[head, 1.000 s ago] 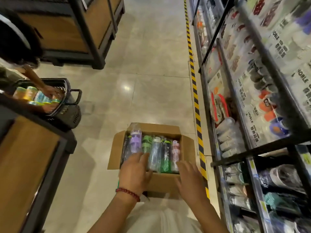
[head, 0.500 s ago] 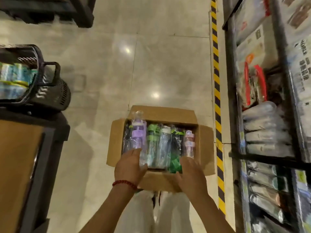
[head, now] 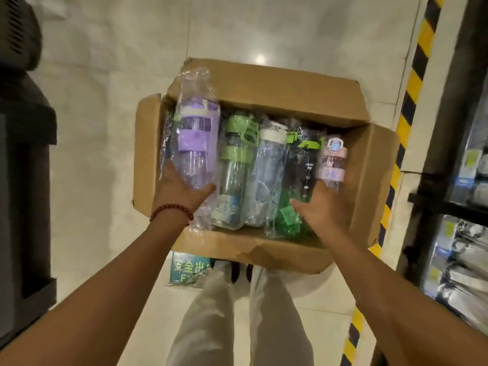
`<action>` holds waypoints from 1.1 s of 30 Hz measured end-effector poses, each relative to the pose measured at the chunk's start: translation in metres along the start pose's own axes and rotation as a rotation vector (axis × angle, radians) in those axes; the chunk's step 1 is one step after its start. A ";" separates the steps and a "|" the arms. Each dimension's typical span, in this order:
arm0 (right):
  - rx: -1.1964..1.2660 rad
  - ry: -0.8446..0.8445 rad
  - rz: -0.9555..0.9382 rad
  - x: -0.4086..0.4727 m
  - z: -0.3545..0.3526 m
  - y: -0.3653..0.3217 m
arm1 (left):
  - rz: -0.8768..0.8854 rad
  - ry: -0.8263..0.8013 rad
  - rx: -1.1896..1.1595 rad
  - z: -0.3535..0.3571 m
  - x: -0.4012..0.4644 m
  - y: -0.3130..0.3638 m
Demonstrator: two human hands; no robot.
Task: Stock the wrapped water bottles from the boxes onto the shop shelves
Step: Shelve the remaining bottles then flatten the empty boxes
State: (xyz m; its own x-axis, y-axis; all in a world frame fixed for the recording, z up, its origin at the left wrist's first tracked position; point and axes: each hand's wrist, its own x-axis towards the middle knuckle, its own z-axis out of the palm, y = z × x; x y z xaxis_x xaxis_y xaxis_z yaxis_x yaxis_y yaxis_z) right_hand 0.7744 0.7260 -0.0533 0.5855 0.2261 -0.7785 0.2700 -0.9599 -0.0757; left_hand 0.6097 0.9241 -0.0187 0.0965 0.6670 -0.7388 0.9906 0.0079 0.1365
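Observation:
An open cardboard box (head: 264, 83) sits on the floor in front of my feet. It holds several plastic-wrapped water bottles lying side by side. The purple bottle (head: 196, 138) at the left is raised above the others, and my left hand (head: 179, 191) grips its base. Beside it lie a green-capped bottle (head: 235, 159), a white-capped bottle (head: 269, 165), a dark bottle with green parts (head: 301, 165) and a small pink bottle (head: 332, 162). My right hand (head: 326, 210) rests with spread fingers on the dark bottle's lower end, fingertips by the pink one.
Dark shop shelves (head: 459, 233) with wrapped goods run along the right, behind yellow-black floor tape (head: 412, 83). A dark display stand (head: 23, 180) stands at the left, with a black basket (head: 18, 30) on it. A green floor sign (head: 188, 268) lies under the box's near edge.
The view has tilted down and closed in on the box. My left hand has moved onto the purple bottle's base, and the bottle has tipped up. My right hand has slid further in.

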 end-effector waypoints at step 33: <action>1.179 -0.149 0.094 -0.086 -0.037 -0.036 | 0.040 -0.086 -0.539 -0.056 -0.082 0.020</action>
State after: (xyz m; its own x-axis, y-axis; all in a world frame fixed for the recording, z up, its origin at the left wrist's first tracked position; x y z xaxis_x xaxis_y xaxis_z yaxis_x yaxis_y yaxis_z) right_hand 0.7426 0.7474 0.0396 0.4500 0.1998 -0.8704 -0.6835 -0.5502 -0.4797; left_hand 0.6165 0.9111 0.0813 0.1629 0.6112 -0.7745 0.7980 0.3800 0.4677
